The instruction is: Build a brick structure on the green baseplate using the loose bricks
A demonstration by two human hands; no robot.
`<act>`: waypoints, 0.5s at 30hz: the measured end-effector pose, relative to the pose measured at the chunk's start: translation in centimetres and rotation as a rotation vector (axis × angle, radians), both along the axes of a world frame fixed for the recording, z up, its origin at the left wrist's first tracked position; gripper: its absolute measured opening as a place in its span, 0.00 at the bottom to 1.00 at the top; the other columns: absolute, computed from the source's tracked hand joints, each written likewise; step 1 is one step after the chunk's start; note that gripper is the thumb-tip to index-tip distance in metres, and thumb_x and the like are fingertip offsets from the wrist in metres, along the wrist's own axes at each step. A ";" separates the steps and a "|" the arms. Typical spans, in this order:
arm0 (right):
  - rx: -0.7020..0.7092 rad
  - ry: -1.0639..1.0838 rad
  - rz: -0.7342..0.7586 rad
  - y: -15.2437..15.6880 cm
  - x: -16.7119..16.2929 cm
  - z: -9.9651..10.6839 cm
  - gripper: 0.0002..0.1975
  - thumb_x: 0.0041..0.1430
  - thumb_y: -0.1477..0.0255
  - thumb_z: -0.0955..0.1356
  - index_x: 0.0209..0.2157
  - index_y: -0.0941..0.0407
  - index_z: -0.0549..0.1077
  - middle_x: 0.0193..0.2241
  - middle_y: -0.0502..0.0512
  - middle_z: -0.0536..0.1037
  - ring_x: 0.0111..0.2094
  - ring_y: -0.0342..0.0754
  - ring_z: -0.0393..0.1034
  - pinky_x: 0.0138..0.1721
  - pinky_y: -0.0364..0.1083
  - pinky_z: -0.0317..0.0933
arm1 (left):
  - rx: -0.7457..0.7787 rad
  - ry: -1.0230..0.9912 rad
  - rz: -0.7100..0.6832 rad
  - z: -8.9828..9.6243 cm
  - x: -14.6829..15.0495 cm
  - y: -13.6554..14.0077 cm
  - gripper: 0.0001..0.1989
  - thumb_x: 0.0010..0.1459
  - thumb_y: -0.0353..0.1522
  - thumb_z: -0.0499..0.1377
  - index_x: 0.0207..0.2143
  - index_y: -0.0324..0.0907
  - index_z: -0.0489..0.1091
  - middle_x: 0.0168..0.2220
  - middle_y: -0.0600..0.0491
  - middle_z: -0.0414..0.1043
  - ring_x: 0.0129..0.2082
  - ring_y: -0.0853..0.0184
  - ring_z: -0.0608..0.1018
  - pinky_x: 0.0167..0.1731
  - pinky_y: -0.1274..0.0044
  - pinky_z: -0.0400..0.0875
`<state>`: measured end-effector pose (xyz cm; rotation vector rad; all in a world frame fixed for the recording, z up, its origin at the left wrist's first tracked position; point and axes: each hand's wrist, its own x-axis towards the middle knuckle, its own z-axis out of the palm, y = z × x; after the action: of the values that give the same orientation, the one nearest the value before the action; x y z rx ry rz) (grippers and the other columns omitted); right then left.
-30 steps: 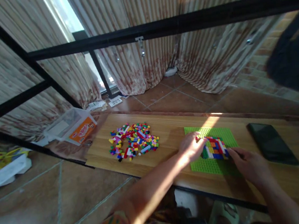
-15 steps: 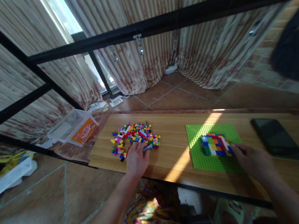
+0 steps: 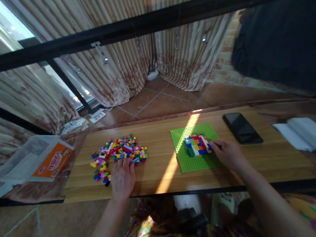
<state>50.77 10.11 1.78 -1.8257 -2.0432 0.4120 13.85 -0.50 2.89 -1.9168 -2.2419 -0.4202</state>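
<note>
My left hand (image 3: 123,178) lies at the near edge of a pile of small coloured toy bricks (image 3: 125,147), fingers bent down among them. Its fingertips are hidden, and a grey-blue piece (image 3: 134,161) shows beside the thumb. On a green baseplate (image 3: 191,165) sits a low block built of several coloured bricks (image 3: 198,145), with blue, white, red and yellow on top. My right hand (image 3: 228,155) is at the right edge of this brick block, thumb and forefinger closed together. Whatever is between those fingers is too small to make out.
A black phone (image 3: 242,128) lies on the wooden table (image 3: 154,134), right of the baseplate. Beyond the left end stands a clear plastic box (image 3: 33,157) with an orange label. White objects (image 3: 314,136) lie past the right end. A black metal bar (image 3: 135,25) crosses above.
The camera view has turned to the right, so the whole table appears further left and more level. Both hands keep nearly the same places, at the pile and at the brick block.
</note>
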 end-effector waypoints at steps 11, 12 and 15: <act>-0.007 -0.016 0.007 0.1 -0.4 0.3 0.19 0.63 0.65 0.58 0.28 0.55 0.76 0.26 0.57 0.79 0.28 0.47 0.69 0.28 0.43 0.51 | 0.099 -0.193 -0.090 0.6 1.8 0.8 0.13 0.63 0.38 0.48 0.41 0.44 0.69 0.38 0.47 0.74 0.40 0.57 0.76 0.40 0.67 0.71; -0.010 -0.025 0.004 0.2 -0.4 0.3 0.19 0.63 0.65 0.58 0.28 0.55 0.76 0.26 0.57 0.79 0.27 0.47 0.69 0.27 0.43 0.50 | 0.093 -0.257 -0.122 0.7 2.6 1.0 0.13 0.62 0.38 0.49 0.42 0.44 0.69 0.39 0.48 0.74 0.40 0.59 0.76 0.40 0.69 0.71; -0.025 -0.024 0.008 0.2 -0.4 0.3 0.19 0.63 0.65 0.58 0.27 0.55 0.75 0.26 0.57 0.79 0.28 0.47 0.69 0.27 0.43 0.50 | 0.046 -0.445 -0.210 1.2 5.6 2.1 0.11 0.62 0.36 0.51 0.41 0.43 0.70 0.39 0.49 0.74 0.39 0.63 0.77 0.40 0.72 0.71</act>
<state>50.42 10.35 2.12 -1.8466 -2.0708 0.4216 19.46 1.56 4.07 -2.2193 -2.2467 -1.0091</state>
